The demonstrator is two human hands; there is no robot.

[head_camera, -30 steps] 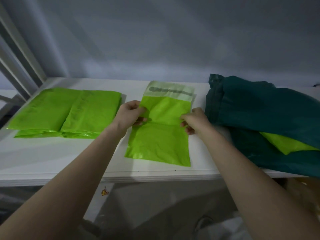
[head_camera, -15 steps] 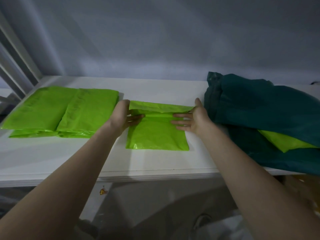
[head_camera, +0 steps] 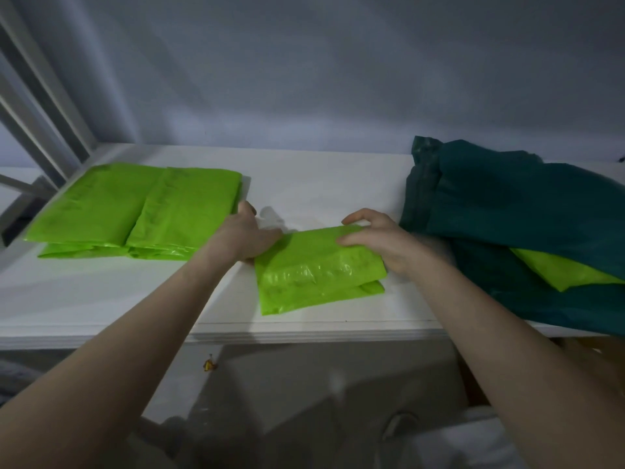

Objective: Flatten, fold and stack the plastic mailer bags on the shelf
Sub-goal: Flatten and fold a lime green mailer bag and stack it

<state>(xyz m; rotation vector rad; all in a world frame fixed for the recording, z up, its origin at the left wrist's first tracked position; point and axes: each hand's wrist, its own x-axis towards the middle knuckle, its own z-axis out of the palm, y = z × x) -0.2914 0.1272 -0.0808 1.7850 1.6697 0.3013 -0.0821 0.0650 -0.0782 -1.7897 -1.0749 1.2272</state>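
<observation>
We've folded the lime mailer bag point(head_camera: 318, 269) over again, now smaller; left hand point(head_camera: 241, 236) grips its left edge, right hand point(head_camera: 378, 240) its right.

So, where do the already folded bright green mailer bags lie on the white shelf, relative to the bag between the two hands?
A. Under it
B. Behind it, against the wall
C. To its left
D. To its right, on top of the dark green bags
C: the folded green stack lies at the left end of the white shelf, left of the green bag that the left hand and right hand hold.
</observation>
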